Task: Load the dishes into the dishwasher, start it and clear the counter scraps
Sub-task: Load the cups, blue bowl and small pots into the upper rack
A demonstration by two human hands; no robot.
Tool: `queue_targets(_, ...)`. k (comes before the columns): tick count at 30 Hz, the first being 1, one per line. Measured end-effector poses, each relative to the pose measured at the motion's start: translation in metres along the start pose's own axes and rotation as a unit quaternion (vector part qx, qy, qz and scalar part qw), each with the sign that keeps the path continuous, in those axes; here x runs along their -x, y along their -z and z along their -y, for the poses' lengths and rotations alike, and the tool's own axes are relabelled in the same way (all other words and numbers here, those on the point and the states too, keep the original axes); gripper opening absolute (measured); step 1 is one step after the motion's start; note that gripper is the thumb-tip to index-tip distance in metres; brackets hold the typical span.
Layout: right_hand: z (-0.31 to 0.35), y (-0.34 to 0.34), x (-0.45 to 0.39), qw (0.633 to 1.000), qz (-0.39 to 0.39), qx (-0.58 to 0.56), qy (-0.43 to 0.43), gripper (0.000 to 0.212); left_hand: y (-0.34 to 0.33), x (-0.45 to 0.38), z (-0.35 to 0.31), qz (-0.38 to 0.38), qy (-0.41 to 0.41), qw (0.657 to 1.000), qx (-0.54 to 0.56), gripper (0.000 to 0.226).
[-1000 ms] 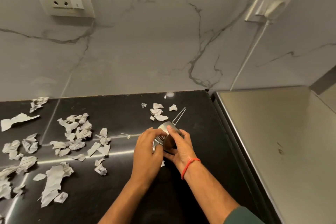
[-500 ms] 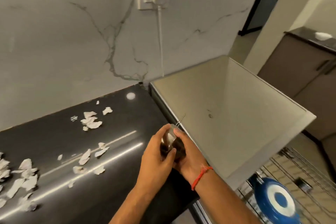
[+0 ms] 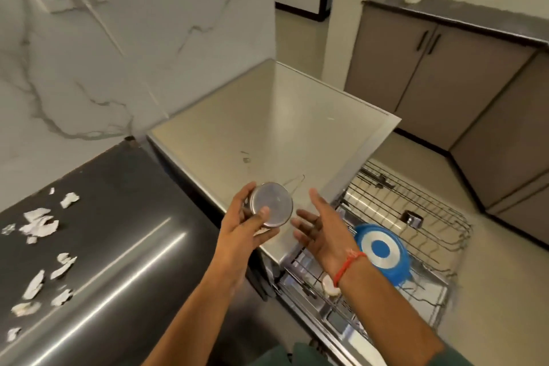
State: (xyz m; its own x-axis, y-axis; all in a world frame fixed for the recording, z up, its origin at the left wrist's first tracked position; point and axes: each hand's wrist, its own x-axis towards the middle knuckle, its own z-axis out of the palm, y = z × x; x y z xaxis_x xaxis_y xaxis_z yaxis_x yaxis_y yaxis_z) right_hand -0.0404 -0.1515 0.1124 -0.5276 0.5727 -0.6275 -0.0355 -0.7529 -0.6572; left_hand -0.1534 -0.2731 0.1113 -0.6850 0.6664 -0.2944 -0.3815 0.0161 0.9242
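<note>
Bare forearms, no rings or watch. Thin red-orange thread bracelet [image 3: 348, 265] knotted round right wrist. Dark green cloth [image 3: 285, 355] at six o'clock, bottom edge; garment type unclear.

The steel cup [image 3: 271, 208] is dull silver-grey, its flat base plain. At about three o'clock from it, a plate [image 3: 381, 252] in the wire rack [image 3: 416, 211] is bright blue with a white ring around a blue centre (a target pattern). The rack itself is dark grey wire. A red thread band [image 3: 347, 264] circles the right wrist. The worktop [image 3: 118, 232] is glossy black, strewn at nine o'clock with white paper scraps [image 3: 40, 224]. The wall [image 3: 133, 53] is pale grey marble with dark veins; the cabinets [image 3: 430, 74] are taupe.
</note>
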Motion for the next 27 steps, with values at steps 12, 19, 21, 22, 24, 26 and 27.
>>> queue_targets(12, 0.036, 0.14, -0.005, 0.984, -0.134, -0.111, 0.039, 0.021, -0.1, -0.014, 0.029, 0.129, 0.171, 0.977, -0.004, 0.035)
queue_targets(19, 0.039, 0.171, -0.009, 0.971, -0.205, -0.117, 0.042, 0.015, -0.139, -0.046, 0.046, 0.201, 0.232, 0.952, 0.0, 0.035)
queue_targets(21, 0.038, 0.178, -0.013, 0.968, -0.222, -0.109, 0.034, 0.016, -0.146, -0.059, 0.053, 0.199, 0.27, 0.942, 0.021, 0.034)
queue_targets(22, 0.04, 0.182, -0.017, 0.965, -0.237, -0.11, 0.029, 0.018, -0.15, -0.07, 0.058, 0.199, 0.288, 0.936, 0.033, 0.034)
queue_targets(24, 0.041, 0.192, -0.022, 0.959, -0.258, -0.117, 0.019, 0.022, -0.16, -0.086, 0.068, 0.214, 0.307, 0.927, 0.028, 0.038)
queue_targets(26, 0.045, 0.202, -0.029, 0.957, -0.266, -0.116, 0.017, 0.022, -0.171, -0.1, 0.079, 0.242, 0.326, 0.914, 0.012, 0.042)
queue_targets(27, 0.045, 0.205, -0.031, 0.955, -0.272, -0.115, 0.016, 0.021, -0.176, -0.104, 0.083, 0.245, 0.344, 0.906, 0.002, 0.041)
